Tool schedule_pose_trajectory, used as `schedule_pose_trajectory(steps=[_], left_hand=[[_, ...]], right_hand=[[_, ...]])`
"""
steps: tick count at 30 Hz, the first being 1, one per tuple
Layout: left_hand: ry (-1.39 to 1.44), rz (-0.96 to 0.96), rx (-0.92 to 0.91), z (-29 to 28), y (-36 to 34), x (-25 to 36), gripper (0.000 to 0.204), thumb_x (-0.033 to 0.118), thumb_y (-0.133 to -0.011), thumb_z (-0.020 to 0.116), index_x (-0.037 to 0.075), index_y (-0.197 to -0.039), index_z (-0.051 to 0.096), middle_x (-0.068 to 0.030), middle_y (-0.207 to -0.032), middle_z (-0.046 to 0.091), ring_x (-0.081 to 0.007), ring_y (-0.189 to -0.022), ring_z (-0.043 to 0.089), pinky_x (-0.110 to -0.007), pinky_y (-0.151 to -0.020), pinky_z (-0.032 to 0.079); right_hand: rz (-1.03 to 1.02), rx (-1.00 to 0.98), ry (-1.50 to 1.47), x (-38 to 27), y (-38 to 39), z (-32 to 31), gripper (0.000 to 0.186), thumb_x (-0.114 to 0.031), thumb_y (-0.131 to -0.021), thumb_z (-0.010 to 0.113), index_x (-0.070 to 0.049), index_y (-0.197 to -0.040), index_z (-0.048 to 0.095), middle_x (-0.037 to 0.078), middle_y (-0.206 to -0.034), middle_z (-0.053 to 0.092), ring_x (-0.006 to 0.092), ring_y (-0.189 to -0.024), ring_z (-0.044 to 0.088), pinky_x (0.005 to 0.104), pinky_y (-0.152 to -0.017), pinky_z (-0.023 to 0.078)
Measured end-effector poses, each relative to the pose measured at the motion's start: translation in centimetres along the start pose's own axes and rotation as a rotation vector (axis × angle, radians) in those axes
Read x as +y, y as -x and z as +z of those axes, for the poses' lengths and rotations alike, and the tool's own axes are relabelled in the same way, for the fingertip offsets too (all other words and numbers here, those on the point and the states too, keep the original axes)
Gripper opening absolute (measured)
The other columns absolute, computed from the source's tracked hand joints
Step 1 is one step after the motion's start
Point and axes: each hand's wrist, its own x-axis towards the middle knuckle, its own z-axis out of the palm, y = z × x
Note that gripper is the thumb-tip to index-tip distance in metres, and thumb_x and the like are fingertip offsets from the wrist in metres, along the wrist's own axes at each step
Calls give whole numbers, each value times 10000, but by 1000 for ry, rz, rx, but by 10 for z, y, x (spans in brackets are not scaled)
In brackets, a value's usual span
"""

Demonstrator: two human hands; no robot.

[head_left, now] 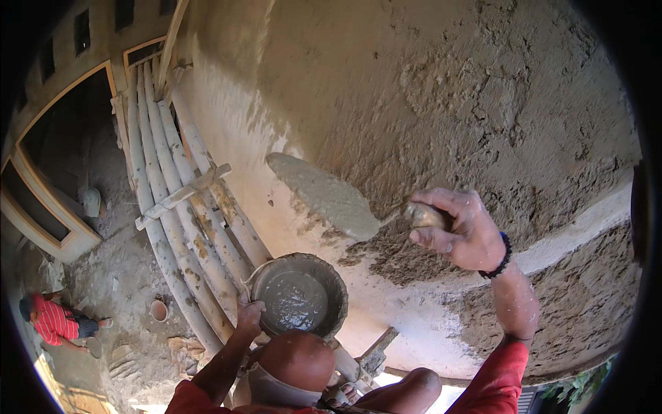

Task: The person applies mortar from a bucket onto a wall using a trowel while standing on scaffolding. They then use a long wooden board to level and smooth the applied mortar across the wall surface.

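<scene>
My right hand (465,228) grips the rounded handle of a trowel (324,198), with its thumb and fingers wrapped round it. The long blade, coated in grey mortar, lies close to the rough wall (469,131); whether it touches cannot be made out. My left hand (251,318) is closed on the rim and cord handle of a dark bucket (340,293), just above my bent knee. Wet grey mortar (293,300) lies inside the bucket. Darker, lumpy plaster covers the wall around the trowel, and a paler smooth strip runs below it.
Long wooden poles (158,186), joined by a crosspiece (183,196), run along the wall beside me, high above the ground. Down at the left, a person (55,321) in a striped red top holds a pan (94,347). A small pot (159,310) stands near them.
</scene>
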Motion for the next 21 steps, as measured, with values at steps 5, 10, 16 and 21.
schedule_pose_trajectory(steps=[5, 10, 16, 21], left_hand=[[-210, 229, -99, -26, -13, -30, 441, -63, -634, 476, 49, -1046, 585, 6, -788, 570, -99, -659, 503, -226, -564, 406], [-41, 8, -15, -13, -17, -29, 408, -53, -636, 474, 40, -1017, 586, 31, -744, 548, -80, -633, 484, -223, -557, 398], [-40, 14, 35, -1, -5, -6, 420, -80, -644, 448, 29, -1027, 582, 18, -794, 576, -79, -648, 508, -225, -562, 406], [-54, 23, -19, 19, -5, -3, 444, -92, -662, 435, 29, -1066, 572, 13, -798, 587, -72, -652, 515, -224, -575, 415]], right_hand=[[379, 10, -323, 50, -42, -46, 292, -219, -858, 641, -13, -1064, 622, 37, -683, 619, 93, -526, 559, 237, -440, 457], [315, 705, 442, 55, -51, -132, 347, -269, -896, 582, -4, -1120, 597, 29, -652, 572, 66, -492, 463, 214, -428, 430], [303, 215, -88, 67, -1, -38, 275, -133, -845, 583, -9, -1091, 586, 70, -754, 595, 132, -579, 530, 259, -481, 469], [201, -407, 284, 79, 67, 119, 252, -64, -797, 551, -113, -1043, 581, 131, -865, 616, 276, -760, 624, 378, -598, 546]])
